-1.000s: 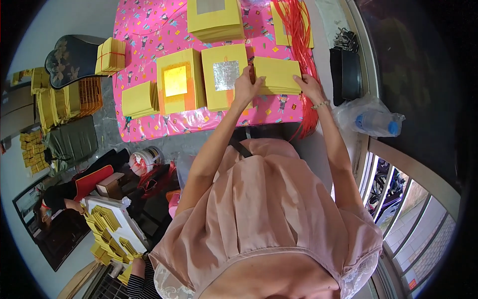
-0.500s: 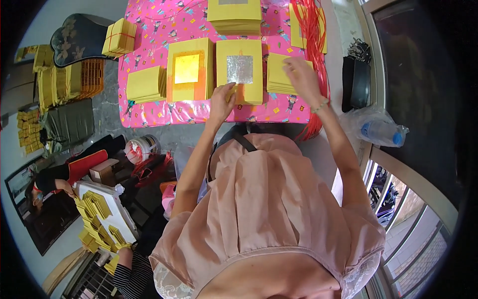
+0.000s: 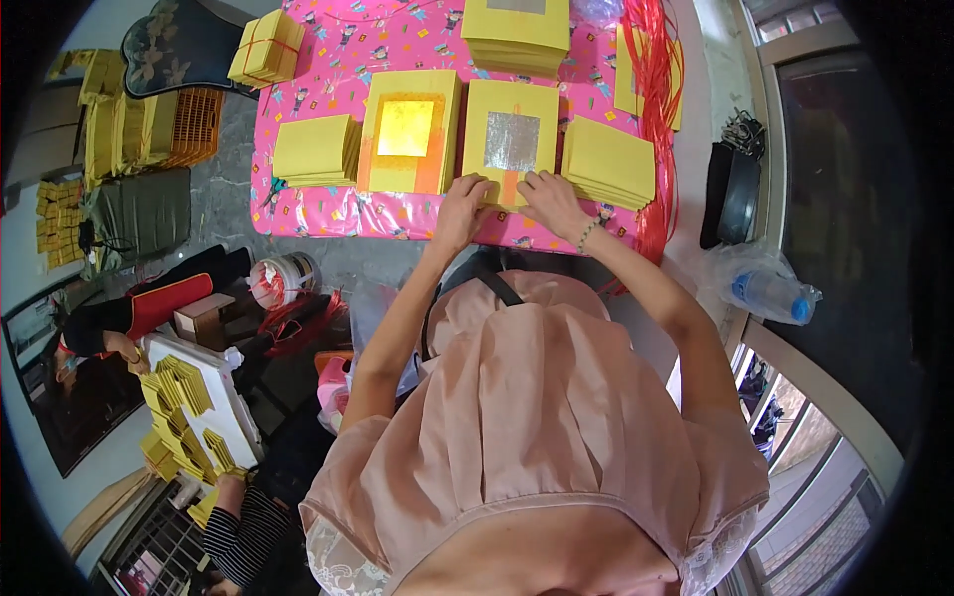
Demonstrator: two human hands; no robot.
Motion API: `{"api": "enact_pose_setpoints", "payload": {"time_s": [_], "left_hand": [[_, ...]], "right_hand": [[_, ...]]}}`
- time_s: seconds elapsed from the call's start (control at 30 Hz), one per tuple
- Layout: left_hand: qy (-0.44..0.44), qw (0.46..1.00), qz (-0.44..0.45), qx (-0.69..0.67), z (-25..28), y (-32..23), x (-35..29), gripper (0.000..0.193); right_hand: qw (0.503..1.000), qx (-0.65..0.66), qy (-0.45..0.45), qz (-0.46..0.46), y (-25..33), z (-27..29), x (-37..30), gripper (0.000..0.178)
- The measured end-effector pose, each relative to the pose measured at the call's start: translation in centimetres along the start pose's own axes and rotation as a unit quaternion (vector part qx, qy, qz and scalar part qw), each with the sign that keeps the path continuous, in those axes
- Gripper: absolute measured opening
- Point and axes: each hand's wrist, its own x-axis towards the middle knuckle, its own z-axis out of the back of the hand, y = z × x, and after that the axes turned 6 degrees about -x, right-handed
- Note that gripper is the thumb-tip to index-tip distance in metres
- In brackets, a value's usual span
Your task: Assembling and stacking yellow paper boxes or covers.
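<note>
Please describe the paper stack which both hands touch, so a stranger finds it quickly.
On the pink tablecloth, find the near row of yellow paper stacks. The stack has the left hand and right hand at its near corners. Only it, in this row, shows a silver square.

In close at the tabletop's (image 3: 397, 217) near edge, the left hand (image 3: 463, 207) sat just apart from the right hand (image 3: 553, 204), both with fingers curled! The left forearm (image 3: 409, 298) slanted up and inward; the right forearm (image 3: 641, 273) cut leftward from a bent elbow.
</note>
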Motion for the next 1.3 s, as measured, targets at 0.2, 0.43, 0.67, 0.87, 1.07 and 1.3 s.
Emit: {"api": "enact_pose_setpoints", "payload": {"time_s": [0.2,0.43,0.67,0.87,1.07,1.3], "left_hand": [[-0.002,1.0,0.003,-0.026,0.0,0.8,0.1,0.032],[0.005,1.0,-0.005,-0.028,0.1,1.0,0.1,0.025],[0.012,1.0,0.012,-0.019,0.5,0.4,0.4,0.023],[0.016,1.0,0.011,-0.016,0.6,0.6,0.5,0.024],[0.022,0.999,0.013,-0.022,0.9,0.4,0.7,0.025],[0.04,0.999,0.025,-0.027,1.2,0.4,0.9,0.026]], "right_hand": [[0.998,0.063,-0.022,-0.005,-0.7,-0.5,-0.5,0.016],[0.993,0.099,-0.048,-0.048,-0.4,-0.3,-0.2,0.015],[0.988,0.132,-0.049,-0.07,-0.4,-0.3,-0.1,0.018],[0.986,0.141,-0.044,-0.079,-0.5,-0.2,0.0,0.02],[0.985,0.144,-0.025,-0.086,-0.5,-0.2,0.0,0.02],[0.983,0.155,-0.009,-0.094,-0.5,0.0,0.1,0.021]]}}
